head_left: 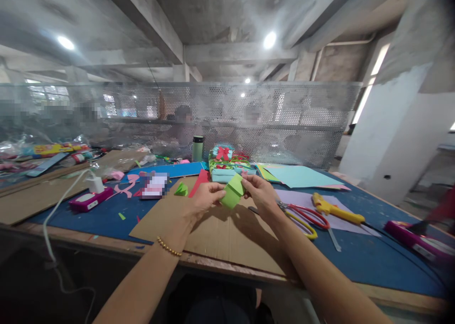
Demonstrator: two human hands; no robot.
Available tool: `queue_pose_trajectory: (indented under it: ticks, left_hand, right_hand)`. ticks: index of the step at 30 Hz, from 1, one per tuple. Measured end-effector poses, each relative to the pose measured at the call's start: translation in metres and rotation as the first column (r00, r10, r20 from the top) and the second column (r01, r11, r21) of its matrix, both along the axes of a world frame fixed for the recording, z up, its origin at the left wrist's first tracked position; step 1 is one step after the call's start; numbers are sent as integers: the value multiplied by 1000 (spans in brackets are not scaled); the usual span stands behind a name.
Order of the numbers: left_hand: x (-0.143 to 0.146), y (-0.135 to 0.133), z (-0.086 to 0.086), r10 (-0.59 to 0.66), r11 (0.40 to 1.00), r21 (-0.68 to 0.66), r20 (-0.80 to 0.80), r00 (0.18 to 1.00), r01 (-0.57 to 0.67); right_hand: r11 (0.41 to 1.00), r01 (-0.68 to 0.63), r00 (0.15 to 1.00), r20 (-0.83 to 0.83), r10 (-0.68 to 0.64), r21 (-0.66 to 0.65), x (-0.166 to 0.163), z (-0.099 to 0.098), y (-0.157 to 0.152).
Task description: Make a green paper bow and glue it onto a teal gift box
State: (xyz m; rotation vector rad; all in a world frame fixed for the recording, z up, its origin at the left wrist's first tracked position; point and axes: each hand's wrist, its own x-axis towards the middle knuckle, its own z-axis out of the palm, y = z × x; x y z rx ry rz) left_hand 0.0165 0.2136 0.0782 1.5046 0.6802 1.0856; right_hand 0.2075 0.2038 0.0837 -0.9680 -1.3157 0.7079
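Nearest, the left hand [204, 197] and right hand [259, 191] pinch a partly folded green paper [232, 191] at centre; a folded green piece [182, 189], seemingly done, lies left, scissors [302, 217] right

Bright ceiling lamps glare overhead; edges warp, corners darken and blur.

No lettering is legible; print on the yellow packet [53, 149] is too blurred.

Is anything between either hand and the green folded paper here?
Nothing visible. The left hand and right hand both pinch the green folded paper directly, above the cardboard sheet. The scissors lie off to the right, apart from it.
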Motion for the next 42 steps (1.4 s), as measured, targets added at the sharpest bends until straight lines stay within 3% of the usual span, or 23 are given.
queue_pose_trajectory:
  ticks: [13, 18, 28, 42]
  left_hand:
    - [-1, -4, 3, -32, 998, -47, -3, 999, 31]
    - [0, -1, 1, -2, 1000, 31, 22, 1000, 1]
    - [5, 1, -1, 71, 985, 149, 105, 992, -86]
    - [2, -3, 6, 218, 928, 301, 39, 975, -219]
  right_hand:
    - [1000, 2, 999, 53, -3, 6, -4, 2, -5]
    - [1000, 21, 995, 99, -21, 5, -6, 3, -8]
    - [991, -98, 993, 57, 104, -95, -14, 0, -12]
    - [925, -278, 960, -92, 263, -261, -24, -2, -21]
